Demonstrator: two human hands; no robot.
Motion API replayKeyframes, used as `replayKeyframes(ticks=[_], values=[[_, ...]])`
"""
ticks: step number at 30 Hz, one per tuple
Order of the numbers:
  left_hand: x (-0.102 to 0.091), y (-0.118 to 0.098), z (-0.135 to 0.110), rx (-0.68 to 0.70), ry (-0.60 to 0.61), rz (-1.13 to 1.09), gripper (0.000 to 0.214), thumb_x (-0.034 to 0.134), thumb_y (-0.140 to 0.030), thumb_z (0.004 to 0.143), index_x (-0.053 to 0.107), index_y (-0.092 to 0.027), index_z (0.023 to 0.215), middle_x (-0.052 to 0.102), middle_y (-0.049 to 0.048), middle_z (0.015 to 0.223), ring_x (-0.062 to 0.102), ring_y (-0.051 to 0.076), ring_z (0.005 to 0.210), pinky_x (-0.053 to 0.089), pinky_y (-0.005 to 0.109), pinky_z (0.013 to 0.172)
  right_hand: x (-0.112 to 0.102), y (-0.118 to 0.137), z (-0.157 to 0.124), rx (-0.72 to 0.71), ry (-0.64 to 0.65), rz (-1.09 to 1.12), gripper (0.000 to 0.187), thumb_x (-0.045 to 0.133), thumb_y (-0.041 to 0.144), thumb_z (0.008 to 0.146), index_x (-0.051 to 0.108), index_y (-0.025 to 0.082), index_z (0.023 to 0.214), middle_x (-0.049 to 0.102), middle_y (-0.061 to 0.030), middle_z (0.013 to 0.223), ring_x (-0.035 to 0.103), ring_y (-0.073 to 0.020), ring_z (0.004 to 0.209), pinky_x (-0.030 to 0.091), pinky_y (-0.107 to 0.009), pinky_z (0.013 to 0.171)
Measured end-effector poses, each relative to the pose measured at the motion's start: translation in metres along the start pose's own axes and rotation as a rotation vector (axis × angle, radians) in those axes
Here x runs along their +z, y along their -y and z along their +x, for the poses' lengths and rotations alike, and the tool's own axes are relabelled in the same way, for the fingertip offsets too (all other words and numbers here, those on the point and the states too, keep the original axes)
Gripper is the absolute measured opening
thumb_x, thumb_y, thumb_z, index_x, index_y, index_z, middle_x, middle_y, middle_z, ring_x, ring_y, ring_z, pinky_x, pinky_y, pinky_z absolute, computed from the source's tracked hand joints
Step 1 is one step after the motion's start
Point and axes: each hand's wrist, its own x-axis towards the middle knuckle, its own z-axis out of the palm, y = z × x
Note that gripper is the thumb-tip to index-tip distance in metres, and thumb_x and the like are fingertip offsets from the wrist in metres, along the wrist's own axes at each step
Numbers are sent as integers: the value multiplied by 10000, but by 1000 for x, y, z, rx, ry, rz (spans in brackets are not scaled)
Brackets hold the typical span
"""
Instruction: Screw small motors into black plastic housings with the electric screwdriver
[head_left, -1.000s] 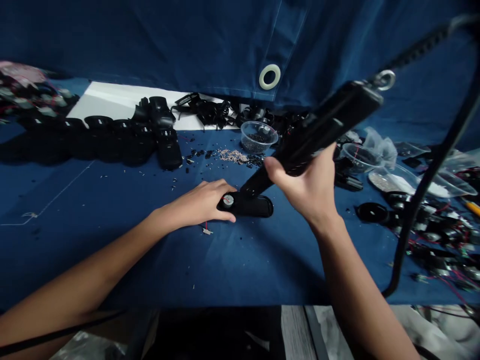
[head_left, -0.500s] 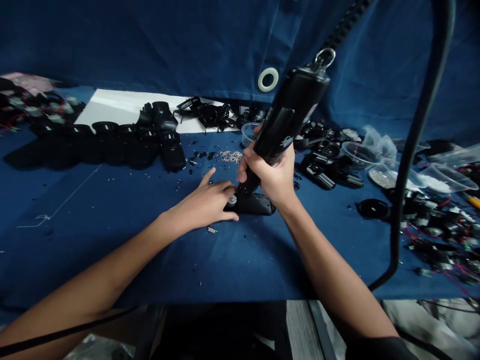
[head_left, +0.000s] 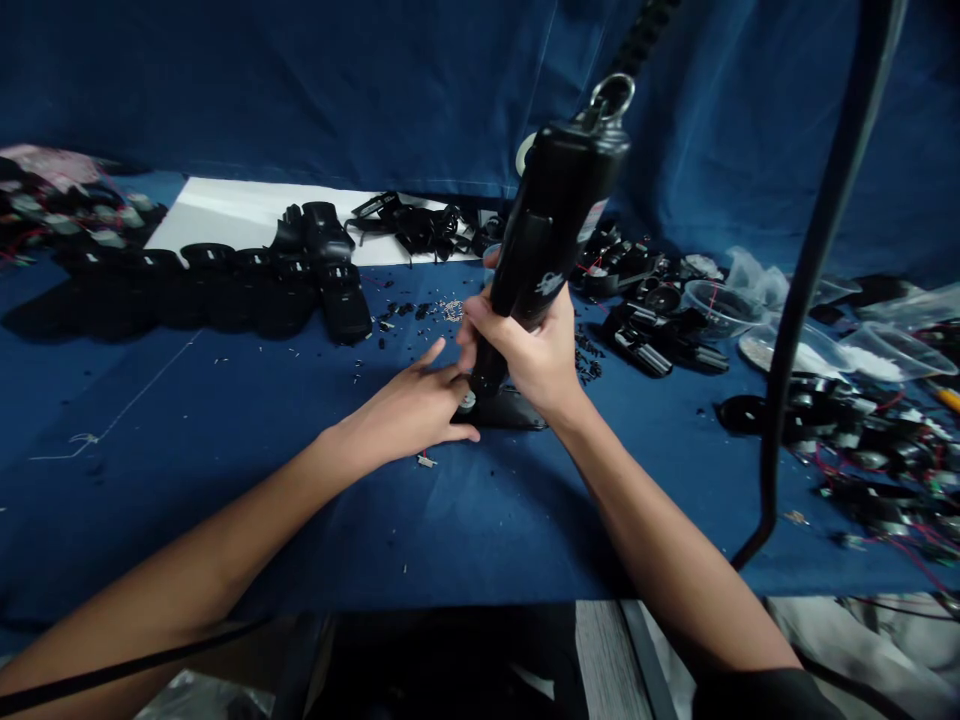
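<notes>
My right hand is wrapped around a black electric screwdriver, which leans with its top to the right and its lower end down on a black plastic housing. The housing lies flat on the blue cloth. My left hand grips the housing's left end, thumb at the near side and fingers over the far side. Between hand and screwdriver shows a small round grey metal part. A small connector on a red wire sticks out below my left hand. The screwdriver's bit is hidden.
Several black housings stand in a row at the left. Loose screws lie beyond my hands. At the right are clear plastic bowls, black shells and wired parts. A thick black cable hangs at the right.
The screwdriver's top has swung left, so the tool stands more upright, and my right hand has shifted slightly left with it. My left hand stays on the housing.
</notes>
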Motion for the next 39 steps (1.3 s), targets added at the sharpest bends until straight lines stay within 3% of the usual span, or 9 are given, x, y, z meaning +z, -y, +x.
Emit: replayKeyframes(ticks=[3,7,14,26,39], values=[[2,2,-1,-77,50,-21,498,673,-488,756,547,-173,1121,606,122,1137,602,305,1026,456,377,846,0,-3,-1,-21,-11,-39,438,772,405,601,536,276,946,559,103,590,529,-78,437,538,-249,519],[0,2,0,-139,102,-100,606,641,-545,761,488,-192,1229,588,128,1188,622,311,967,465,365,769,0,-7,-3,-40,-35,-34,476,779,504,546,546,272,890,509,103,528,490,-83,411,535,-265,503],[-1,1,2,-186,134,-127,619,625,-574,759,492,-201,1235,565,129,1241,610,324,1001,458,375,780,4,-5,-6,-59,-97,-70,389,714,575,631,534,257,765,476,72,516,478,-99,416,539,-290,516],[-2,1,2,-128,140,-63,643,635,-530,779,438,-162,1268,545,147,1266,594,322,1056,466,390,855,-7,-18,3,-179,5,-183,380,603,586,763,441,250,836,447,54,539,449,-111,407,437,-289,436],[-1,1,3,-127,142,-68,636,646,-526,772,447,-154,1248,552,143,1252,598,322,1045,472,389,849,-9,-18,2,-158,25,-210,372,570,591,779,418,258,849,446,61,548,439,-116,414,427,-297,453]])
